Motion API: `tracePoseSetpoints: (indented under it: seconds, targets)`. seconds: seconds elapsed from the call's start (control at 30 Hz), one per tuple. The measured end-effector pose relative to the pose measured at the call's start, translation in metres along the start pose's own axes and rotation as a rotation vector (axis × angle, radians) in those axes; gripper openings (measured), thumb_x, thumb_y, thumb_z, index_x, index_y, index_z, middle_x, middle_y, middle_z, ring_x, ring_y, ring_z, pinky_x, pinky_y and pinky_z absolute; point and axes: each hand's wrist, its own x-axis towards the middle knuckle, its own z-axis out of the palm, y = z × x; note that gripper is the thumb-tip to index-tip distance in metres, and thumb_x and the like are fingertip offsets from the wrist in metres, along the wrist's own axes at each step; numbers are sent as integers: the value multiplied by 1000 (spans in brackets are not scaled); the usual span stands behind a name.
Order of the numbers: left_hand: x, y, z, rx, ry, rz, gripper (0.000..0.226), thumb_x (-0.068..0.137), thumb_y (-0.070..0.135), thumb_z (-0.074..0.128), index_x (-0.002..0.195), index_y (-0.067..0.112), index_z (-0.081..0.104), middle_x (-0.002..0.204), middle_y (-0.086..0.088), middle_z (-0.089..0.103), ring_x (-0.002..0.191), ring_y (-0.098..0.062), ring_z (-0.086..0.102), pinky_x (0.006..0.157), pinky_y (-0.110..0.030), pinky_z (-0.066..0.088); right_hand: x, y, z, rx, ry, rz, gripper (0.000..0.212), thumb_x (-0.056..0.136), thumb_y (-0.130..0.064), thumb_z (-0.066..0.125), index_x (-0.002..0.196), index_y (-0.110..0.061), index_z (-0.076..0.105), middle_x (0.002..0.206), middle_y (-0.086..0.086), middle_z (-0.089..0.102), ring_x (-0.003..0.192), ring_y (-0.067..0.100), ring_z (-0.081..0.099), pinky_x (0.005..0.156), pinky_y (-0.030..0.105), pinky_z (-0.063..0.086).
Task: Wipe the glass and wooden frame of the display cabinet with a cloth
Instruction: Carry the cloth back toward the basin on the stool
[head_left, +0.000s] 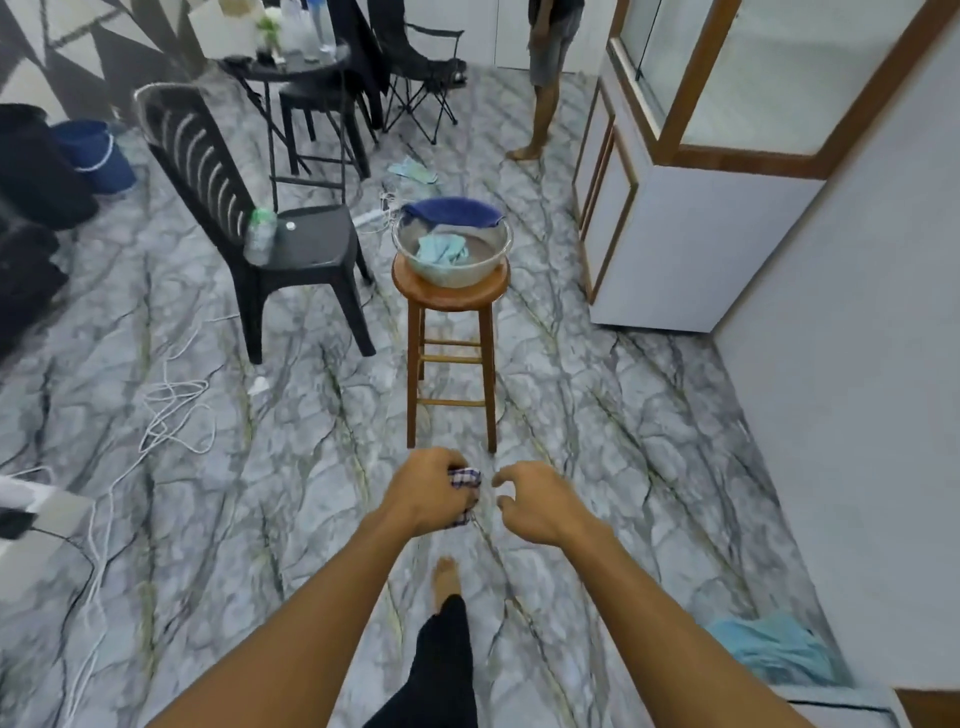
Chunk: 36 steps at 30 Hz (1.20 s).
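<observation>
My left hand (428, 491) is closed around a small checked cloth (465, 478), bunched up in the fist above the floor. Just to its right, my right hand (535, 501) holds nothing, its fingers curled and apart, a short gap from the cloth. The display cabinet (727, 150) stands at the upper right, with glass panes in a brown wooden frame above a pale grey base. It is well beyond my hands. My bare foot shows below, on the marble floor.
A wooden stool (449, 299) straight ahead carries a clear bowl (498, 254) with a light blue cloth and a dark blue one. A black chair (249, 208) stands left of it. White cables (171, 405) lie on the floor. Another person stands by the cabinet. A blue cloth (774, 649) lies at bottom right.
</observation>
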Motion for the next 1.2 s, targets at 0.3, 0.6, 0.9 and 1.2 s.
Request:
tracePoseSetpoints:
  seconds: [0.3, 0.6, 0.9, 1.2]
  targets:
    - [189, 12, -59, -13, 0, 38, 9, 79, 27, 79, 81, 19, 74, 75, 3, 71, 70, -15, 67, 64, -42, 59, 161, -6, -100, 27, 23, 30, 40, 98, -22, 56, 138, -18, 61, 143, 10, 59, 125, 28, 58, 101, 40, 51]
    - [314, 26, -117, -143, 161, -10, 14, 79, 7, 79, 91, 14, 78, 81, 4, 73, 66, 2, 65, 56, -9, 46, 304, -20, -173, 353, 63, -109, 28, 86, -6, 57, 105, -23, 70, 93, 0, 75, 86, 18, 68, 81, 46, 57]
    - [401, 22, -152, -242, 171, -79, 46, 70, 17, 94, 112, 13, 77, 104, 4, 74, 96, -7, 70, 87, -18, 56, 397, -11, -209, 893, 86, 36, 59, 90, -5, 73, 144, -12, 52, 100, 6, 77, 90, 16, 73, 84, 41, 62]
    - [442, 6, -152, -126, 171, -24, 48, 65, 7, 93, 108, 17, 74, 112, 6, 65, 109, -16, 60, 97, -33, 53, 427, -7, -216, 623, 191, 72, 62, 85, 2, 65, 142, -20, 55, 69, 10, 72, 66, 16, 68, 73, 39, 62]
